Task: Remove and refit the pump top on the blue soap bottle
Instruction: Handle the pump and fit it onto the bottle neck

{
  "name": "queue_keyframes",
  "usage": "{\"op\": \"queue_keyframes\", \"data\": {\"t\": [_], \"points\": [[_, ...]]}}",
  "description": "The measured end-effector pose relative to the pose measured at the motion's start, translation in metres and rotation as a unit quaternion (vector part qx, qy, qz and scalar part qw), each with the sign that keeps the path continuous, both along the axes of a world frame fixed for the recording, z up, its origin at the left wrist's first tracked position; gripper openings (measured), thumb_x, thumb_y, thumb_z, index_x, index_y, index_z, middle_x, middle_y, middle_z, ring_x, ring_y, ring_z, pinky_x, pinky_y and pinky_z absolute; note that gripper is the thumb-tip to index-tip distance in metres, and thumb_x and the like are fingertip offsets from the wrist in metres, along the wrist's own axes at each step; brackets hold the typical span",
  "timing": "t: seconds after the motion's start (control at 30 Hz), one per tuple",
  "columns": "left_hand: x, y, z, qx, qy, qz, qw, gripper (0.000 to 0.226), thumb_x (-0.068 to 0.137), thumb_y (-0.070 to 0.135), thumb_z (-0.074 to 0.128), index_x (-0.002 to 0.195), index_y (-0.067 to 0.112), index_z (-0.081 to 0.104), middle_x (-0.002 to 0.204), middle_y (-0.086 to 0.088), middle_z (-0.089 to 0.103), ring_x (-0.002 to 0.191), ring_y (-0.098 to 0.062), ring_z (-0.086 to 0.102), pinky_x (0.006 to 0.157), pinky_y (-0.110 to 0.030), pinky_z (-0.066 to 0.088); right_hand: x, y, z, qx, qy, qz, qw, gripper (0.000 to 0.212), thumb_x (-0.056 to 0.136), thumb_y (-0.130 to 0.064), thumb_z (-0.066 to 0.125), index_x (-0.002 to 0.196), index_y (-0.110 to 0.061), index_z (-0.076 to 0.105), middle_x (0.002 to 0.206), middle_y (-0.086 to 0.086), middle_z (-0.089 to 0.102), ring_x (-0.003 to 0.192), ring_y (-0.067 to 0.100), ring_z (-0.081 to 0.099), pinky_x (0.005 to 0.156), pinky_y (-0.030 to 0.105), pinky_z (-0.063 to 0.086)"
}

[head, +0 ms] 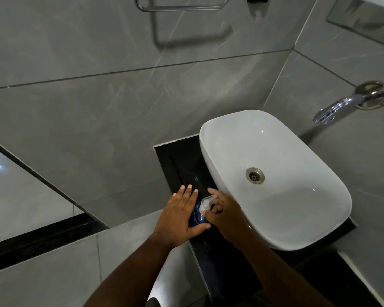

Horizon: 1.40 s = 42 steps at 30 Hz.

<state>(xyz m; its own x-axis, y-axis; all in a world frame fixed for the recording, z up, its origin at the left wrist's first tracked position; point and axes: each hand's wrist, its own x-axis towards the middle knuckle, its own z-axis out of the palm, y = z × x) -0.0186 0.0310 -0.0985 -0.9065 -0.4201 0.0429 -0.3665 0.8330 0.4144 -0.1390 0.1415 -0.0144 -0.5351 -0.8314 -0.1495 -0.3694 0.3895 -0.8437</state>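
On the black desk (182, 160) at lower centre, the left hand (179, 218) grasps the blue soap bottle (196, 216); the right hand (225, 214) grips its pump top (205, 202).

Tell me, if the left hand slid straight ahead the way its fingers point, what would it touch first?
Probably just more of the black counter, then the grey tiled wall behind it. The left hand points up past the blue soap bottle, not at the white basin. Depth is hard to judge.

I can read no text, label, brand or number anywhere here. The blue soap bottle (197, 218) shows me only a sliver of plain blue between the hands, with no lettering I can make out.
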Motion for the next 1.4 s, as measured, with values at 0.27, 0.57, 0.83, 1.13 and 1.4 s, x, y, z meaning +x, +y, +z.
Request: {"op": "queue_keyframes", "data": {"t": [0.27, 0.57, 0.83, 1.13, 1.4], "points": [[0.000, 0.003, -0.002, 0.013, -0.001, 0.005, 1.000, 0.098, 0.084, 0.086, 0.027, 0.155, 0.022, 0.003, 0.160, 0.003, -0.008, 0.145, -0.010, -0.020, 0.119, -0.035, -0.005, -0.007, 0.015, -0.018, -0.018, -0.027, -0.091, 0.995, 0.076, 0.069, -0.019, 0.081, 0.131, -0.029, 0.038, 0.077, 0.001, 0.066, 0.072, 0.008, 0.063, 0.062, 0.006, 0.051], [-0.003, -0.001, 0.000, 0.010, 0.019, -0.011, 1.000, 0.100, 0.084, 0.085, 0.033, 0.155, 0.022, 0.001, 0.161, 0.000, -0.004, 0.146, -0.008, -0.020, 0.118, -0.035, -0.004, 0.000, 0.016, -0.013, -0.024, -0.023, -0.052, 0.998, 0.027, 0.083, -0.002, 0.053, 0.100, -0.014, 0.069, 0.092, 0.005, 0.071, 0.082, 0.008, 0.067, 0.082, 0.031, 0.058], [-0.009, -0.011, 0.003, 0.008, 0.010, -0.033, 0.999, 0.098, 0.081, 0.087, 0.034, 0.155, 0.029, 0.006, 0.162, 0.000, -0.002, 0.148, -0.015, -0.014, 0.118, -0.040, -0.002, 0.004, 0.020, -0.023, -0.028, -0.071, -0.085, 0.993, 0.040, 0.087, 0.005, 0.047, 0.119, -0.015, 0.058, 0.122, 0.008, 0.064, 0.108, 0.009, 0.061, 0.099, 0.038, 0.050], [-0.011, -0.011, 0.002, 0.011, 0.012, -0.030, 0.999, 0.099, 0.080, 0.088, 0.039, 0.154, 0.030, 0.009, 0.162, 0.000, 0.003, 0.148, -0.016, -0.009, 0.118, -0.038, -0.001, 0.000, 0.022, -0.016, -0.002, -0.002, -0.086, 0.996, 0.030, 0.090, -0.002, 0.051, 0.118, -0.010, 0.059, 0.120, 0.007, 0.064, 0.112, 0.020, 0.060, 0.101, 0.036, 0.048], [-0.010, -0.012, 0.005, 0.030, 0.004, -0.040, 0.999, 0.100, 0.080, 0.088, 0.036, 0.155, 0.028, 0.005, 0.164, -0.004, 0.004, 0.149, -0.018, -0.010, 0.119, -0.040, 0.000, 0.002, 0.022, -0.013, -0.016, -0.038, -0.128, 0.991, 0.020, 0.077, -0.013, 0.073, 0.083, -0.029, 0.064, 0.087, -0.004, 0.072, 0.083, 0.009, 0.069, 0.082, 0.043, 0.059]]}}
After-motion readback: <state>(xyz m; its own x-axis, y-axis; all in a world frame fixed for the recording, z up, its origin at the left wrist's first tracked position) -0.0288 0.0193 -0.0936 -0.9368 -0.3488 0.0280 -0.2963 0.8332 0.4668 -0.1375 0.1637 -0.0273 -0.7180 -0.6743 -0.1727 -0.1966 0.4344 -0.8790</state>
